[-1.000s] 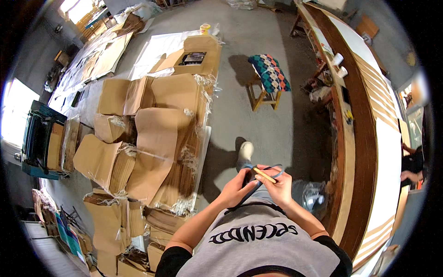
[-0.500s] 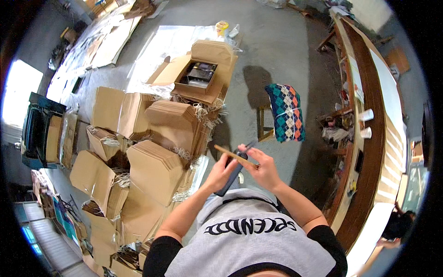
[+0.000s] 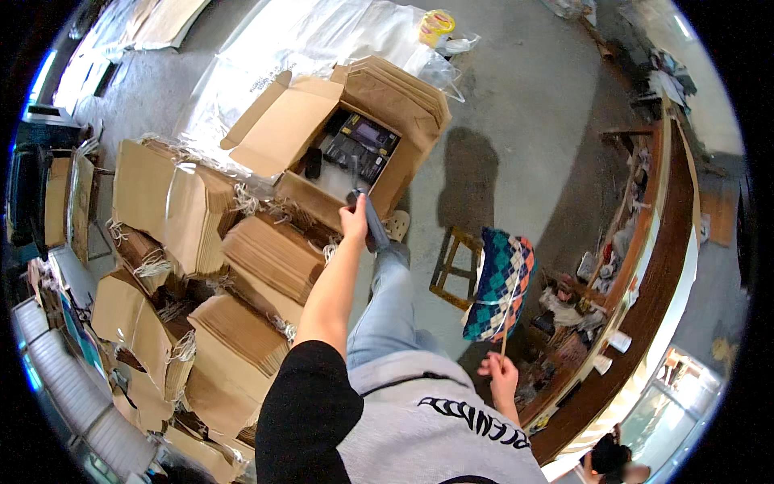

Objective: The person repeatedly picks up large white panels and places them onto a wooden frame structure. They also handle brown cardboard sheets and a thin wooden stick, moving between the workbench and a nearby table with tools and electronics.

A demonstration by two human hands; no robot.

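My left hand (image 3: 353, 219) is stretched forward at the near edge of an open cardboard box (image 3: 278, 133). Its fingers are wrapped round a long dark grey object (image 3: 376, 231), whose kind I cannot make out. In the box lie several black printed packages (image 3: 367, 145) and a small black item (image 3: 313, 164). Down beside my hip, my right hand (image 3: 501, 377) is closed on a thin tan stick (image 3: 505, 337) that points upward. The stick's tip overlaps a bundled cushion with a coloured diamond pattern (image 3: 501, 282).
Stacks of folded brown cardboard (image 3: 262, 250), tied with white string, fill the left side. The cushion lies by a wooden stool (image 3: 453, 270). A long brown bench (image 3: 673, 234) with cluttered shelves runs along the right. White sheeting (image 3: 274, 40) and a yellow tub (image 3: 435, 28) are farther off.
My hands have parted. The left moved forward to the box with the dark grey object; the right dropped back and right with the stick. The view shifted as I stepped nearer the box.
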